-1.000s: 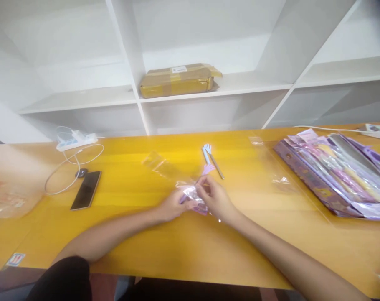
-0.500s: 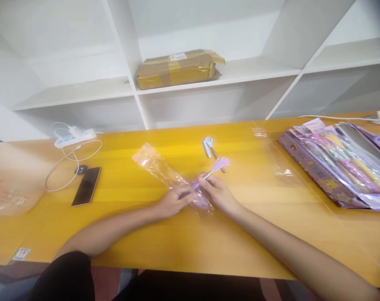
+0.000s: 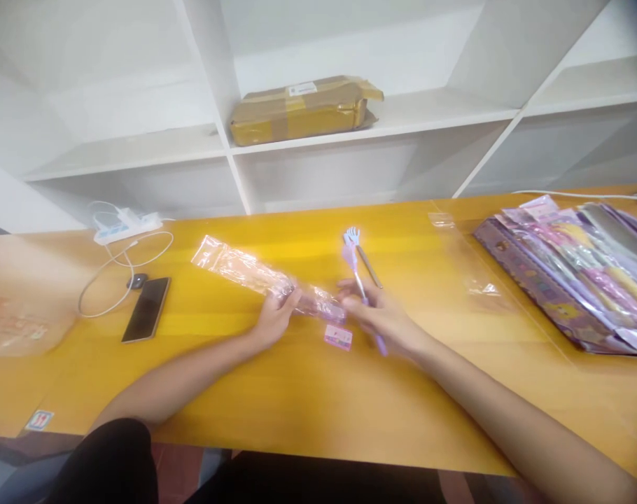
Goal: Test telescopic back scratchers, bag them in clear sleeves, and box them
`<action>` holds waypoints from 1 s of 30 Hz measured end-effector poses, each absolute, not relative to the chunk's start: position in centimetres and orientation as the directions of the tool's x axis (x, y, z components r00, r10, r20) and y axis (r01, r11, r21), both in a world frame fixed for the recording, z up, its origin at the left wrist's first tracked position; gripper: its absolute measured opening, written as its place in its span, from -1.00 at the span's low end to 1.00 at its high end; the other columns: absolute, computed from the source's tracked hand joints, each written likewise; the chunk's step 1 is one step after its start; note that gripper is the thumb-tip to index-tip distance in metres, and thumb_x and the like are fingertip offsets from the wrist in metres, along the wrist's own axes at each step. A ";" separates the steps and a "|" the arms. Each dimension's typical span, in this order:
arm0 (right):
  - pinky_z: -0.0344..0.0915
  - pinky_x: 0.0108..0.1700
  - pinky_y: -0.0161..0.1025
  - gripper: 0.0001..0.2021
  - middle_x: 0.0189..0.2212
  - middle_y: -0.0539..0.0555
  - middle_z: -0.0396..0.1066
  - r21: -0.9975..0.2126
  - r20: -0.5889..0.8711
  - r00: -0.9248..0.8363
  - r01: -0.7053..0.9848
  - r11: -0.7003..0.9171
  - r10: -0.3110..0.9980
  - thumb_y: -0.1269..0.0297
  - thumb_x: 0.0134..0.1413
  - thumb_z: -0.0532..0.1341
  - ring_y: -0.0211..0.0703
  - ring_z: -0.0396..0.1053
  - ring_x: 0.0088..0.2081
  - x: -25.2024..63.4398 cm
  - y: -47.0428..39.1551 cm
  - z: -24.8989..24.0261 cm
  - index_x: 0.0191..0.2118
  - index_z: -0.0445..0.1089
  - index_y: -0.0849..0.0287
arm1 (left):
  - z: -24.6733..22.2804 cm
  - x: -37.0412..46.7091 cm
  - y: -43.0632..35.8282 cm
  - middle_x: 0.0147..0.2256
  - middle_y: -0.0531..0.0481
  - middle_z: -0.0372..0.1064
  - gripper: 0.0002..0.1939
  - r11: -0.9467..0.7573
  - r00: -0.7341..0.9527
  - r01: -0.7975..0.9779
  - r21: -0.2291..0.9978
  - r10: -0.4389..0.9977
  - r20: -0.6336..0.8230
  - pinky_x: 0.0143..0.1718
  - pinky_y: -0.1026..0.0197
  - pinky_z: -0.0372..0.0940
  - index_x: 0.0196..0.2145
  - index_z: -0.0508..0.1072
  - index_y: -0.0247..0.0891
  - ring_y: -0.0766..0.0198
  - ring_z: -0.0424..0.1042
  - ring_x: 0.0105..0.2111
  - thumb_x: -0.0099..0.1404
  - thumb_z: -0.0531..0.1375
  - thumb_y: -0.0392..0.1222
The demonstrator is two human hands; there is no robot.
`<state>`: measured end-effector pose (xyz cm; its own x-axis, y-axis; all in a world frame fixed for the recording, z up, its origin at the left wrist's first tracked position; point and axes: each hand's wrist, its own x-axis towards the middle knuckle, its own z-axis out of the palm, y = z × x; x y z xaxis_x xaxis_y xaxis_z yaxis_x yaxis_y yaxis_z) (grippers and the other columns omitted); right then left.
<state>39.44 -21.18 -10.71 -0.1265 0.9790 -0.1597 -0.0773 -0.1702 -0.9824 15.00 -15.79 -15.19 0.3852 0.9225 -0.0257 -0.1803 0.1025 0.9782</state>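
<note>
My left hand (image 3: 272, 316) holds a long clear plastic sleeve (image 3: 245, 274) that lies slanted on the yellow table (image 3: 318, 392), its pink label (image 3: 338, 337) hanging at the near end. My right hand (image 3: 382, 318) grips a thin purple stick with a small hand-shaped head (image 3: 356, 269), now outside the sleeve and pointing away from me. Two more such sticks, one blue-headed (image 3: 353, 234) and one with a metal shaft (image 3: 372, 268), lie just beyond my right hand.
A pile of purple packaged items (image 3: 575, 280) lies at the right. A black phone (image 3: 145, 318), white cable and power strip (image 3: 127, 225) sit at the left. An empty clear bag (image 3: 465, 269) lies nearby. A brown parcel (image 3: 302, 108) rests on the white shelf.
My right hand drew the purple stick out of the clear sleeve and turned it to point away. My left hand moved the sleeve leftward, and it now lies stretched flat.
</note>
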 end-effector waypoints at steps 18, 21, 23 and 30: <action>0.14 -0.50 -0.28 -0.39 -0.56 -0.07 0.18 -0.985 0.005 -0.118 0.171 0.025 0.993 -0.41 0.41 0.10 -0.25 0.13 -0.54 39.1 -22.3 -10.6 -0.13 0.45 0.12 | -15.9 15.4 -15.7 -0.21 -0.06 0.59 -0.55 0.204 0.343 -0.227 0.952 0.932 -0.118 -0.04 -0.08 0.61 -0.18 0.52 -0.27 0.05 0.63 -0.12 0.20 0.55 0.08; 0.32 -0.29 -0.22 -0.32 -0.47 0.03 0.35 -0.923 0.062 -0.271 0.350 0.158 0.960 -0.40 0.46 0.01 -0.16 0.31 -0.40 40.4 -22.2 -10.0 -0.23 0.51 0.14 | -15.3 15.6 -14.7 -0.27 0.04 0.54 -0.48 0.182 0.229 -0.303 0.935 0.967 -0.114 -0.03 -0.08 0.61 -0.22 0.47 -0.26 0.14 0.61 -0.18 0.09 0.61 0.05; 0.37 -0.19 -0.18 -0.33 -0.38 0.07 0.46 -0.896 0.002 -0.360 0.414 0.161 0.933 -0.37 0.49 -0.02 -0.09 0.40 -0.31 40.9 -22.2 -9.9 -0.26 0.49 0.13 | -14.9 15.6 -14.2 -0.26 0.05 0.56 -0.45 0.185 0.210 -0.345 0.920 0.971 -0.117 -0.02 -0.06 0.60 -0.21 0.46 -0.25 0.14 0.62 -0.16 0.05 0.63 0.02; 0.37 -0.18 -0.16 -0.51 -0.27 0.08 0.51 -0.846 -0.063 -0.383 0.510 0.154 0.922 -0.24 0.51 0.01 -0.05 0.42 -0.27 41.6 -21.8 -10.4 -0.19 0.35 0.09 | -14.4 15.2 -13.8 -0.24 0.02 0.60 -0.49 0.285 0.371 -0.419 0.862 0.920 -0.124 0.04 0.02 0.57 -0.20 0.44 -0.26 0.18 0.65 -0.13 0.10 0.63 -0.09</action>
<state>41.63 -21.78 -10.45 -0.3826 0.9217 -0.0633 0.5099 0.1536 -0.8464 15.18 -13.76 -14.38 0.3715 0.9202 -0.1236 -0.4187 0.2849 0.8623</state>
